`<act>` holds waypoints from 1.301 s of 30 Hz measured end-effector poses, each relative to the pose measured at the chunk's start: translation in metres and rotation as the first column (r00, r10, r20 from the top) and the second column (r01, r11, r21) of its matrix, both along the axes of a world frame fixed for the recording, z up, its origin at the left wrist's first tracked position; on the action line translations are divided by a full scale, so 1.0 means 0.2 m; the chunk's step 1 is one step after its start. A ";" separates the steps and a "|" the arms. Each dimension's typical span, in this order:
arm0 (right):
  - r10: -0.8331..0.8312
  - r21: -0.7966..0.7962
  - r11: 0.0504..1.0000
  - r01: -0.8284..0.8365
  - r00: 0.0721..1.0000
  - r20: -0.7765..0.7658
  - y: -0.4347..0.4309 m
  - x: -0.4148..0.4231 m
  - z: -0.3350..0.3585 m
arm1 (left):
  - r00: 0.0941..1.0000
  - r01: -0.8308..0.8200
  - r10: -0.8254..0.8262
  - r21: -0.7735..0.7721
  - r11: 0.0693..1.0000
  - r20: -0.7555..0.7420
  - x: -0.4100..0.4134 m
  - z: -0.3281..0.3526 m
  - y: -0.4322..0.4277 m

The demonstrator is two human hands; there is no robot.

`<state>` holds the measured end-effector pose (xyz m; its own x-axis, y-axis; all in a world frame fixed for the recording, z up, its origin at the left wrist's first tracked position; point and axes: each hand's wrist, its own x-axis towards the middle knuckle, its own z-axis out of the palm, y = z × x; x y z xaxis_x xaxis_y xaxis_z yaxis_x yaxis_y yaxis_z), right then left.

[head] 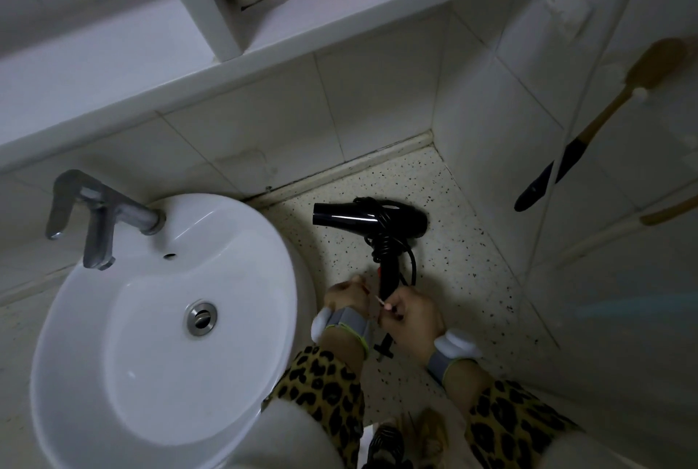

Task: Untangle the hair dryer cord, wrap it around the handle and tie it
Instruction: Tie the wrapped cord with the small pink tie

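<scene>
A black hair dryer [368, 218] hangs in the air over the speckled floor, barrel level and handle pointing down toward me. Its black cord [385, 243] is coiled around the top of the handle and over the barrel, with one loop hanging off to the right. The plug [384, 347] dangles below my hands. My right hand [413, 319] is closed around the bottom of the handle. My left hand [347, 296] pinches a thin red and white tie [372, 298] next to the handle. Both wrists wear grey bands.
A white round sink [94, 317] with a metal faucet [88, 217] fills the left. A white shelf [340, 15] with containers runs overhead. A long-handled wooden brush [604, 113] hangs on the right by a glass panel. Tiled walls meet in the corner behind the dryer.
</scene>
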<state>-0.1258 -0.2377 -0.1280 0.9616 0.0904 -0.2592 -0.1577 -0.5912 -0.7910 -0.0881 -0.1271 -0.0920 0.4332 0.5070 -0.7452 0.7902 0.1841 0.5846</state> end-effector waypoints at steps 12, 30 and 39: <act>0.027 0.126 0.991 -0.039 0.995 0.096 0.00 -0.01 0.02 | 0.957 0.110 -0.050 -0.200 0.974 0.285 -0.25 0.03 0.00; 0.276 -0.140 0.959 -0.248 0.930 0.243 -0.06 -0.06 -0.10 | 0.998 0.062 -0.059 0.103 0.993 -0.030 -0.25 -0.12 0.02; 0.282 -0.130 0.956 -0.263 0.945 0.167 -0.09 -0.06 -0.08 | 0.997 -0.067 0.067 -0.010 0.998 0.028 -0.26 -0.14 0.01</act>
